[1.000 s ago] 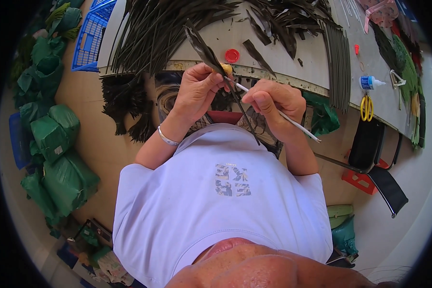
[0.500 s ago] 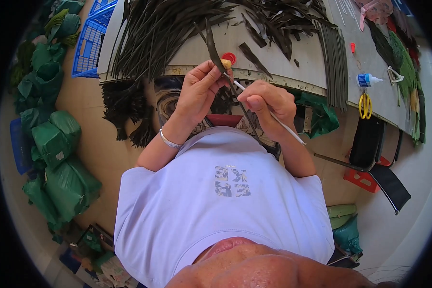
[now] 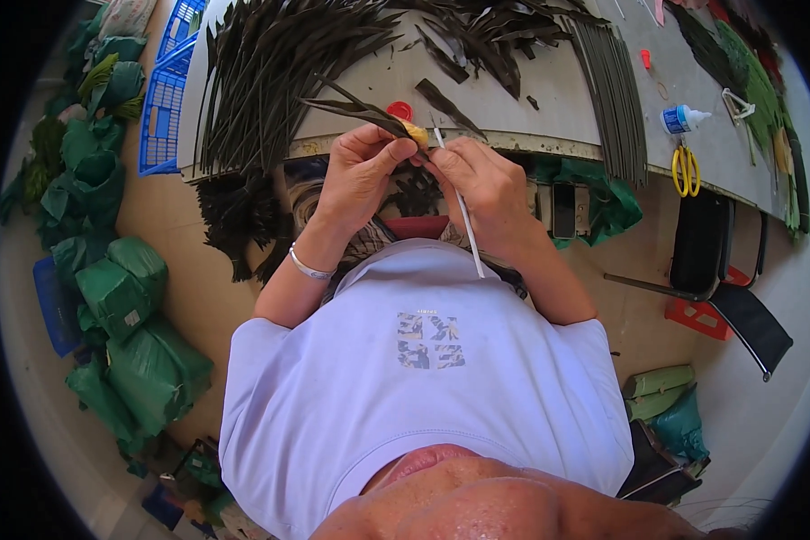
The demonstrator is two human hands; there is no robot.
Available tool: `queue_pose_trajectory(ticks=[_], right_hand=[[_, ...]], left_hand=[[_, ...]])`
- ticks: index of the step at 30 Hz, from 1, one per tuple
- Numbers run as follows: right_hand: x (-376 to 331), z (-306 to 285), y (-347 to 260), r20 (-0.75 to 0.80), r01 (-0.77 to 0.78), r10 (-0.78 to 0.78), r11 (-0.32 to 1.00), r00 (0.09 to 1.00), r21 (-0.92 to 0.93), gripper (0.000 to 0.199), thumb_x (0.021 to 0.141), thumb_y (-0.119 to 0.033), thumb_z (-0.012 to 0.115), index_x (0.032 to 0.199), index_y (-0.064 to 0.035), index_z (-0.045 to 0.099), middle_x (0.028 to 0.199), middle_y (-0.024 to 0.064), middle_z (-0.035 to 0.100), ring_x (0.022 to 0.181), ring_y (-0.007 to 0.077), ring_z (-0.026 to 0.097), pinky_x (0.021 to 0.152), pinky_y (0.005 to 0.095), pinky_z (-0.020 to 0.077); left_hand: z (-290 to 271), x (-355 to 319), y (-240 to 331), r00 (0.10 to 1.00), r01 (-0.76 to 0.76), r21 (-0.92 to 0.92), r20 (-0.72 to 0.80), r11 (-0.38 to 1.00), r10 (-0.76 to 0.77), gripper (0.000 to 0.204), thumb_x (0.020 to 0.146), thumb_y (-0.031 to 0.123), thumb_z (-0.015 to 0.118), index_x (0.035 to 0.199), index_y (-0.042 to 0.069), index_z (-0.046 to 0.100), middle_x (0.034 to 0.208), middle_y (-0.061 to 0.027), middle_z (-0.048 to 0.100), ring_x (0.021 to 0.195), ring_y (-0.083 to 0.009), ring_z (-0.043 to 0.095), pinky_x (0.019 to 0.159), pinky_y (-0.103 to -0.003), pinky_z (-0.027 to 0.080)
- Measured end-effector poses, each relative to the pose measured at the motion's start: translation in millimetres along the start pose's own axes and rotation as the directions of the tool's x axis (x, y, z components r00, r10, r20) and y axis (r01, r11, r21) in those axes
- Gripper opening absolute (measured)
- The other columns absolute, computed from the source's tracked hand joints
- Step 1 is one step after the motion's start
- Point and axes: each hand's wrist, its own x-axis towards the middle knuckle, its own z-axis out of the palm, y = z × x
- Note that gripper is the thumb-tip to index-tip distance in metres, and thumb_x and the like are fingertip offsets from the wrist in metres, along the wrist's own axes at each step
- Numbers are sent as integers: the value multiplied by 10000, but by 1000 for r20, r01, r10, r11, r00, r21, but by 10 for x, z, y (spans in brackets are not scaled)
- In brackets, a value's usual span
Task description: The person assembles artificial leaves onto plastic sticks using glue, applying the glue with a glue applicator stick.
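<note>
Near the table's front edge, my left hand (image 3: 358, 178) pinches a dark artificial leaf (image 3: 349, 109) between thumb and fingers, its long blades pointing up and left. A small yellow piece (image 3: 418, 134) shows just beyond those fingertips; whether it is fixed to the leaf I cannot tell. My right hand (image 3: 488, 180) is closed around a thin white stick (image 3: 467, 225) with a narrow pointed tip, slanting down toward the shirt. The right fingertips meet the left ones at the leaf's lower end, so the point of contact is hidden. Behind the hands lies a round red lid (image 3: 400, 111).
Dark leaves (image 3: 279, 81) are heaped on the table (image 3: 378, 76), with a row of dark stems (image 3: 610, 99) to the right. Further right are a glue bottle (image 3: 679, 120), yellow-handled scissors (image 3: 685, 171) and a folding chair (image 3: 700, 238). Green bags (image 3: 157, 364) line the left floor.
The leaf has tipped from upright to leaning left. My right hand has moved up and left to meet the left, and the white stick now stands steeper.
</note>
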Motion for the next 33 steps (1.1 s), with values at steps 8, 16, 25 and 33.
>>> queue_pose_trajectory(ticks=[8, 16, 25, 33], right_hand=[[-155, -242, 95, -214, -285, 368, 897, 905, 338, 67, 782, 20, 660, 836, 8, 622, 727, 85, 608, 596, 156, 561, 558, 238, 443], [-280, -363, 131, -283, -308, 436, 863, 854, 400, 61, 825, -25, 663, 855, 13, 627, 733, 22, 604, 625, 66, 511, 549, 184, 396], [-205, -215, -27, -293, -233, 425, 825, 857, 515, 79, 813, 25, 658, 886, 40, 630, 761, 49, 620, 631, 62, 524, 548, 170, 402], [-32, -104, -225, -292, -155, 261, 927, 920, 342, 95, 756, 34, 677, 835, 27, 624, 703, 106, 597, 518, 180, 553, 461, 245, 419]], left_hand=[[111, 583, 405, 833, -550, 802, 506, 234, 224, 167, 728, -62, 665, 888, -66, 618, 920, -105, 643, 806, -197, 606, 680, -279, 492], [71, 1075, 286, 693, -719, 671, 709, -179, -130, 218, 683, -89, 606, 899, -64, 607, 847, -127, 604, 797, -276, 567, 702, -341, 467], [-130, 602, 119, 985, -5, 196, 168, 981, -28, 121, 834, 13, 630, 953, -7, 635, 852, -71, 661, 709, -131, 626, 642, -231, 521], [10, 217, -123, 986, 108, -272, 154, 956, -68, 278, 808, 120, 681, 1057, 31, 593, 908, -34, 623, 819, -138, 544, 725, -257, 469]])
